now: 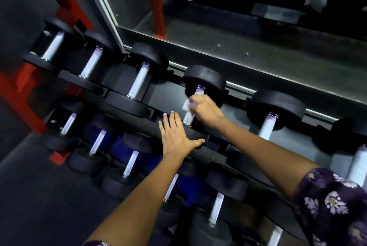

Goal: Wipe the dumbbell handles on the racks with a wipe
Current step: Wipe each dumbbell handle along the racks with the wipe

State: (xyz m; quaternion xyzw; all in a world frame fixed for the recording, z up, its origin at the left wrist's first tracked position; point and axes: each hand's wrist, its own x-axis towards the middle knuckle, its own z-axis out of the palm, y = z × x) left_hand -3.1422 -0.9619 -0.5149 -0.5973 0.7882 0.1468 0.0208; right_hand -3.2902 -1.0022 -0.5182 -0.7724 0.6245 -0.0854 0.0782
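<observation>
Black dumbbells with silver knurled handles lie in two rows on a dark rack (127, 115). My right hand (205, 109) grips the handle of one upper-row dumbbell (204, 78), with a white wipe (186, 105) bunched under its fingers against the metal. Part of that handle (188, 119) shows below the hand. My left hand (176, 136) lies flat with straight fingers on the near weight head of the same dumbbell, thumb spread along its edge. More handles stand to the left (138, 81) and right (267, 127).
A lower row of dumbbells (131, 161) sits under my left arm. A red frame (21, 94) stands at the left. Behind the rack runs a mirror with a metal edge (238, 84). Dark rubber floor (35, 196) fills the lower left.
</observation>
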